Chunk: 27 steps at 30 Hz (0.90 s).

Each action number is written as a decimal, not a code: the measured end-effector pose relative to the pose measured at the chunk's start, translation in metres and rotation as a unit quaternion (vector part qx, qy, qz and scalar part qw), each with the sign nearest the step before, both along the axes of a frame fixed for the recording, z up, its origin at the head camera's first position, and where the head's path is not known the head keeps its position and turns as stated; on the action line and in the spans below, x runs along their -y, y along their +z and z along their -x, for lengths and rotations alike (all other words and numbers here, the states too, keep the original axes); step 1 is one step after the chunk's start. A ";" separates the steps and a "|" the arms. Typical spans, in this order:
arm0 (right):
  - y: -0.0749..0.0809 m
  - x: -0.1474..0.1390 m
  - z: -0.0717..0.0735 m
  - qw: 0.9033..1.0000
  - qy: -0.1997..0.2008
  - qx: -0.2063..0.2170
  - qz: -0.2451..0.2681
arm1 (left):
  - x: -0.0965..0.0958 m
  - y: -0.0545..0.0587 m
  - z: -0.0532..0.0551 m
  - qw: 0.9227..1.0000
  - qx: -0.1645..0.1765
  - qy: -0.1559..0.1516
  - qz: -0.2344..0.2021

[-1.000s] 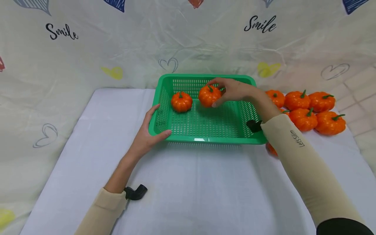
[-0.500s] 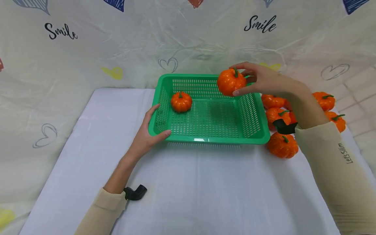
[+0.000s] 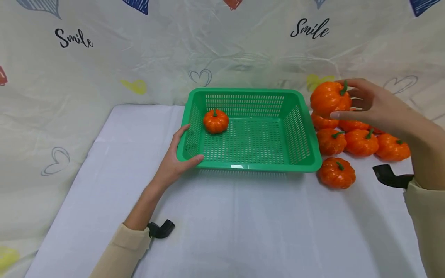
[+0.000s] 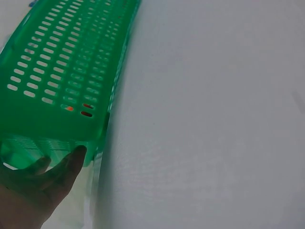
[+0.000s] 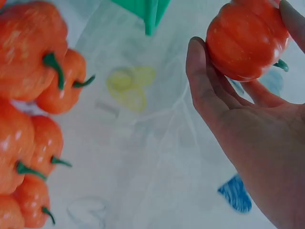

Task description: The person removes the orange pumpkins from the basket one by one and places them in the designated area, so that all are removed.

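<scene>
In the head view a green plastic basket stands on the white-covered table, with one small orange pumpkin inside toward its left end. My left hand grips the basket's left end, thumb over the near corner of the rim; the left wrist view shows its fingers against the basket wall. To the right of the basket, my right hand holds another orange pumpkin between thumb and fingers, raised over several pumpkins. In the right wrist view this held pumpkin shows its green stem.
One pumpkin lies nearer the front, beside the basket's right front corner. The other pumpkins sit close together in rows behind it. A pale sheet printed with hearts and "Smile" hangs behind the table.
My right hand has lifted the pumpkin out of the basket and carried it rightward, over the pumpkins beside it. The left hand and the basket stay where they were.
</scene>
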State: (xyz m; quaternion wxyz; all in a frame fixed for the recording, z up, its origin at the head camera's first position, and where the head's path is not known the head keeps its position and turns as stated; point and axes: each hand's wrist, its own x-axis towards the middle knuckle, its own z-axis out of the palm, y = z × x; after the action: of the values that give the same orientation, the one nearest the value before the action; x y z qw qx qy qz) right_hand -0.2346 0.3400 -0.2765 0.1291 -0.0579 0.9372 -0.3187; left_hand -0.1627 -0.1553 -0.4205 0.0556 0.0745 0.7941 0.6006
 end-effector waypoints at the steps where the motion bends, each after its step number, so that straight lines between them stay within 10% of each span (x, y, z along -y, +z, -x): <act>1: -0.003 -0.006 -0.003 1.000 -0.010 -0.005 -0.001 | 0.001 0.001 -0.001 1.000 -0.001 0.002 0.001; 27: -0.104 -0.094 -0.111 0.994 -0.101 -0.041 -0.031 | -0.001 -0.001 -0.001 1.000 -0.003 0.003 0.002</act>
State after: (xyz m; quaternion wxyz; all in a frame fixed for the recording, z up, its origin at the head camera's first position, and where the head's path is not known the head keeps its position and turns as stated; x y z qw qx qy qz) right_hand -0.1231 0.4342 -0.3806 0.0594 0.0276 0.9522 -0.2985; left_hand -0.1618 -0.1542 -0.4218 0.0512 0.0736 0.7955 0.5993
